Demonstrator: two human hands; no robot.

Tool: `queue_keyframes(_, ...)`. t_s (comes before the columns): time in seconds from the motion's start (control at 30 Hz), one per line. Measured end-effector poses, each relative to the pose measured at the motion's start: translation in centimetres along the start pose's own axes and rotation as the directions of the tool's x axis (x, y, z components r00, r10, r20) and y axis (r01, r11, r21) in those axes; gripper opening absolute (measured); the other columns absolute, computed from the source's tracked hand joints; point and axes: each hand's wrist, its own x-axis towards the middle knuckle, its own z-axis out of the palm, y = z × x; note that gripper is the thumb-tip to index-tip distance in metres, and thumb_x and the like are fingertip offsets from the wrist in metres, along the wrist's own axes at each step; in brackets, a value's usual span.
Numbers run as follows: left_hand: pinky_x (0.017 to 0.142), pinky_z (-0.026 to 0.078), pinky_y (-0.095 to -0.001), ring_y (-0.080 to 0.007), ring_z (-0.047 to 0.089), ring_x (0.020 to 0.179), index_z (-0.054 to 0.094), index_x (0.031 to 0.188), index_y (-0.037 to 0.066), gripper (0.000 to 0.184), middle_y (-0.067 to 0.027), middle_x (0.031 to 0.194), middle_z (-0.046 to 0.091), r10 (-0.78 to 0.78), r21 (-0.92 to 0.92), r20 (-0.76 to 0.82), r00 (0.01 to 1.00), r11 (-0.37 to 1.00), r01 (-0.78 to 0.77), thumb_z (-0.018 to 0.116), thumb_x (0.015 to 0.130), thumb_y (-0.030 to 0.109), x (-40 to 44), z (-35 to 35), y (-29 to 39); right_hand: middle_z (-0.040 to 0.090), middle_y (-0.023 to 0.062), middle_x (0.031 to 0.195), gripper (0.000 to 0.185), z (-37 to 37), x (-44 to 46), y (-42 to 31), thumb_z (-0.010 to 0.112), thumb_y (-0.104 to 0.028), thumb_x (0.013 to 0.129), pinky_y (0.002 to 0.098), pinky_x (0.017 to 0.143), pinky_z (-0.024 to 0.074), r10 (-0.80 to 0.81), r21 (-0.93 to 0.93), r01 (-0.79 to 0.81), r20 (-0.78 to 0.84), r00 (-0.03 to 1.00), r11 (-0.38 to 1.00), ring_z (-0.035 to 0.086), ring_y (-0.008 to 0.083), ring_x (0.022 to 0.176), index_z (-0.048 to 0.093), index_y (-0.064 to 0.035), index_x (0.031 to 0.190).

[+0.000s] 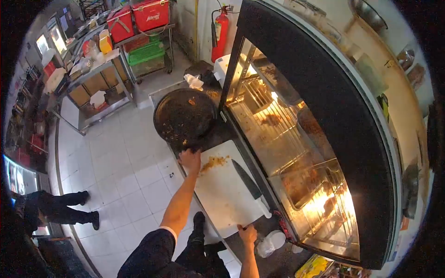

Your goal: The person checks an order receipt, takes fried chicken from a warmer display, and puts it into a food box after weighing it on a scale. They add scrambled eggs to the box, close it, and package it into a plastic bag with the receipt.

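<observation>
A white cutting board [227, 197] with a brown smear near its far end lies on the dark counter. A large kitchen knife [247, 179] with a white handle rests along its right side. My left hand [190, 161] is closed at the board's far left corner, close to a round black pan [185, 116] holding dark crumbs and scraps; its fingertips are partly hidden. At the near edge, my right hand [248, 235] grips the board, its thumb against the rim and the other fingers curled.
To the right stands a lit glass food warmer [296, 153] with trays and racks. A white-lidded tub [273, 242] sits near my right hand. Another person [58, 208] stands at the left on the tiled floor. A fire extinguisher [220, 34] hangs behind.
</observation>
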Motion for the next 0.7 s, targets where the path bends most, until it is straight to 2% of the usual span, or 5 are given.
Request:
queue_keyframes(0.23,0.097,0.04,-0.0588,-0.0388,0.057,0.113,0.074,0.095,0.009,0.042,-0.0157,0.098,0.068,0.049,0.126,-0.126,0.991,0.991,-0.033,0.076,0.068,0.041,0.5,1.4,-0.7,0.07,0.0193,0.086,0.049,0.8,-0.6,0.7,0.08,-0.043,0.075,0.0488,0.074,0.0523,-0.042,0.016,0.045,-0.134,0.99,0.999,0.068,0.0409,0.084,0.062,-0.001,0.093)
queue_keyframes(0.33,0.091,0.046,-0.0471,-0.0342,0.061,0.102,0.073,0.09,0.006,0.038,-0.0155,0.094,0.067,0.073,-0.041,-0.056,0.996,0.996,-0.075,0.075,0.074,0.041,0.0,-0.6,-1.2,0.07,0.0188,0.082,0.044,0.8,-2.0,2.0,0.076,-0.042,0.08,0.0505,0.072,0.0512,-0.038,0.081,0.057,-0.224,0.974,0.995,0.067,0.0404,0.079,0.062,-0.0019,0.091)
queue_keyframes(0.43,0.076,0.048,-0.0348,-0.0263,0.06,0.087,0.071,0.091,0.006,0.035,-0.0104,0.087,0.065,0.029,-0.622,0.096,0.995,0.782,0.038,0.073,0.081,0.039,-3.2,-5.5,0.6,0.066,0.0168,0.071,0.04,-0.5,-4.7,4.4,0.075,-0.039,0.084,0.0464,0.064,0.0503,-0.111,0.141,0.166,-0.335,0.936,0.976,0.065,0.0382,0.069,0.06,-0.0024,0.089)
queue_keyframes(0.5,0.071,0.042,-0.0314,-0.0186,0.052,0.08,0.067,0.091,0.006,0.032,-0.0054,0.086,0.059,0.195,-0.786,0.613,0.766,0.055,0.615,0.067,0.088,0.037,-9.3,-14.4,4.9,0.064,0.0141,0.067,0.038,-2.7,-8.1,5.8,0.078,-0.033,0.082,0.0402,0.058,0.0488,-0.177,0.295,0.271,-0.309,0.934,0.916,0.064,0.0296,0.061,0.06,-0.0014,0.093)
queue_keyframes(0.7,0.08,0.032,-0.0356,-0.0196,0.035,0.085,0.058,0.083,0.012,0.029,-0.0015,0.084,0.036,0.881,-0.513,0.403,0.248,-0.006,0.859,0.06,0.086,0.04,-32.9,-33.9,17.5,0.069,0.0105,0.068,0.051,-3.5,-17.7,16.9,0.085,-0.021,0.072,0.0352,0.061,0.0523,-0.095,0.46,0.234,-0.306,0.947,0.856,0.067,0.0202,0.062,0.06,0.0,0.112)
